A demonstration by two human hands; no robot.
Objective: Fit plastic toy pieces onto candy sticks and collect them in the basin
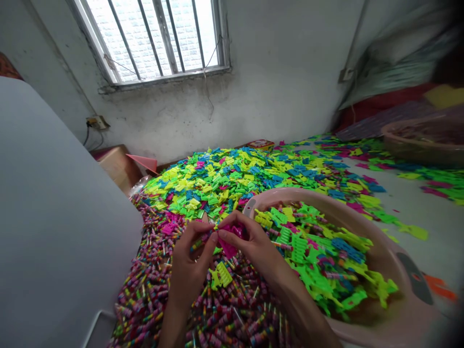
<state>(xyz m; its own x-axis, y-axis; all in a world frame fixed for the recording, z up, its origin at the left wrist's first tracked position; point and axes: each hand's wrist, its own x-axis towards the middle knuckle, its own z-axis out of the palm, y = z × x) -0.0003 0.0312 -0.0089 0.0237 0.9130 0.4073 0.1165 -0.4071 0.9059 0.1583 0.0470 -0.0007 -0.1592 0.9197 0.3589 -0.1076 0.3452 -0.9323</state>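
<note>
Both hands meet above a heap of small striped, multicoloured sticks (152, 290). My right hand (248, 234) pinches a magenta plastic piece (229, 247) between thumb and fingers. My left hand (195, 246) has its thumb and index finger pressed together against the near end of that piece; a small striped stick (197, 244) shows partly within its fingers. Just below the hands a yellow plastic piece (221, 276) lies on the sticks. To the right, a pink basin (384, 241) holds green, yellow and blue plastic pieces with some striped sticks.
A large pile of coloured plastic pieces (217, 179) lies behind the hands, spreading right. A white panel (61, 217) stands close on the left. A second basin (406, 145) is at the far right. A barred window (155, 38) is in the wall.
</note>
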